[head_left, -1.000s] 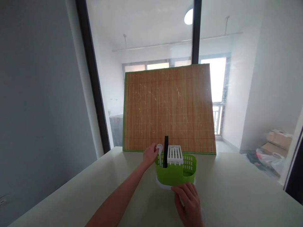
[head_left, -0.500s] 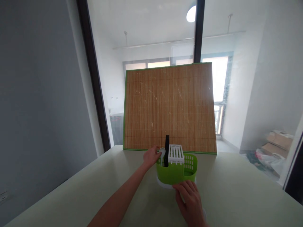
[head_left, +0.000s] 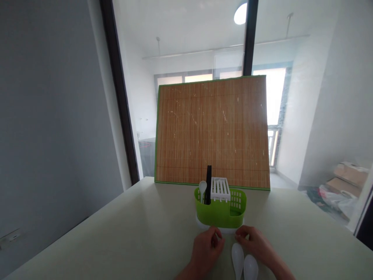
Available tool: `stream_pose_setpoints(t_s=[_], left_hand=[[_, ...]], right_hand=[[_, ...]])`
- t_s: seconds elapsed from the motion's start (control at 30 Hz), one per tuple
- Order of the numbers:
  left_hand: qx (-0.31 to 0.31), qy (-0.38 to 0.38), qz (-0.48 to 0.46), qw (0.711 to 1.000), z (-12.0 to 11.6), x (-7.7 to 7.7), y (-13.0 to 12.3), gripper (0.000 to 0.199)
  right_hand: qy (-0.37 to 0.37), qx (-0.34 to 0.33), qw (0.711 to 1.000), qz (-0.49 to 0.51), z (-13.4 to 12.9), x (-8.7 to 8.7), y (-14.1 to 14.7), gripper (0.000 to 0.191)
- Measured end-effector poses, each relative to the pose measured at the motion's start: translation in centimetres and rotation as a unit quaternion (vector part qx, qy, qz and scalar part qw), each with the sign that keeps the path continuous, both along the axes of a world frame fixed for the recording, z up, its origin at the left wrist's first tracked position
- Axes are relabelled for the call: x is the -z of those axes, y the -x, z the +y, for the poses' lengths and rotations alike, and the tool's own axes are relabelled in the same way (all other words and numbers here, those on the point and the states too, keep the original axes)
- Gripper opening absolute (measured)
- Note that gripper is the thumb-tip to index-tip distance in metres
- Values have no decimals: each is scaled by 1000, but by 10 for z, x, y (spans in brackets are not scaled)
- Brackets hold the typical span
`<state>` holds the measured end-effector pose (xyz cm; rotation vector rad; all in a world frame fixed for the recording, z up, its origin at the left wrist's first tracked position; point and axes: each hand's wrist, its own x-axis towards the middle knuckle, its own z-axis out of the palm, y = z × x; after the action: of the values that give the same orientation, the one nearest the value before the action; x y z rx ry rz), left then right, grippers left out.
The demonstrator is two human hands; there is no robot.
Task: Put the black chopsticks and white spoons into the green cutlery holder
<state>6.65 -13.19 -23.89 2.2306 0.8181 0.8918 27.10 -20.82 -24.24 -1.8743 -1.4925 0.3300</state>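
A green basket (head_left: 218, 214) on a white base stands on the table. In its left part are a white spoon (head_left: 202, 187) and black chopsticks (head_left: 208, 182), upright; a white slatted rack (head_left: 220, 189) sits on its middle. My left hand (head_left: 206, 247) is in front of the base, fingers curled; whether anything is between them is hidden. My right hand (head_left: 256, 243) is by the base's front right, thumb and fingers pinched together, their contents too small to make out. Just below it lie two white spoons, one on the left (head_left: 237, 257) and one on the right (head_left: 251, 267).
A bamboo mat (head_left: 212, 132) with green edging leans upright behind the basket, at the back of the pale table (head_left: 131, 229). Behind it is a glass partition with a dark frame (head_left: 119, 93). Boxes and bags (head_left: 346, 186) lie at the far right.
My left hand has left the spoon in the basket and come down to the front of the base. My right hand has shifted right, and two spoons now show near it. The view has shifted slightly.
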Motion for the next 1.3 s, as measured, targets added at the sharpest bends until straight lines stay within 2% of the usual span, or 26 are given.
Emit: stream_pose_setpoints(t_s=[0.1, 0.23, 0.43, 0.5, 0.67, 0.8, 1.0, 1.17, 1.3], left_hand=[[30, 17, 45, 998, -8, 8, -6, 8], [29, 17, 80, 996, -8, 14, -6, 9], [40, 38, 58, 997, -7, 19, -4, 11], [40, 50, 28, 998, -6, 19, -4, 12], [50, 77, -70, 993, -6, 18, -2, 16], [59, 74, -135, 986, -7, 16, 0, 20], [38, 66, -167, 983, -7, 9, 3, 20], [10, 26, -150, 988, -10, -1, 7, 24], [1, -4, -140, 990, -9, -12, 12, 27]], right_hand=[[18, -2, 1000, -20, 2, 1, 13, 16], [51, 14, 995, -80, 3, 5, 21, 14], [38, 12, 993, -109, 9, 2, 25, 13], [-3, -11, 994, -108, 11, -4, 30, 15], [-201, -64, 974, -87, 11, -20, 48, 20], [-285, -67, 953, -78, 7, -23, 62, 19], [-329, -77, 937, -85, 5, -20, 76, 18], [-321, -104, 937, -93, 5, -17, 85, 18], [-321, -85, 940, -80, 2, -20, 86, 16]])
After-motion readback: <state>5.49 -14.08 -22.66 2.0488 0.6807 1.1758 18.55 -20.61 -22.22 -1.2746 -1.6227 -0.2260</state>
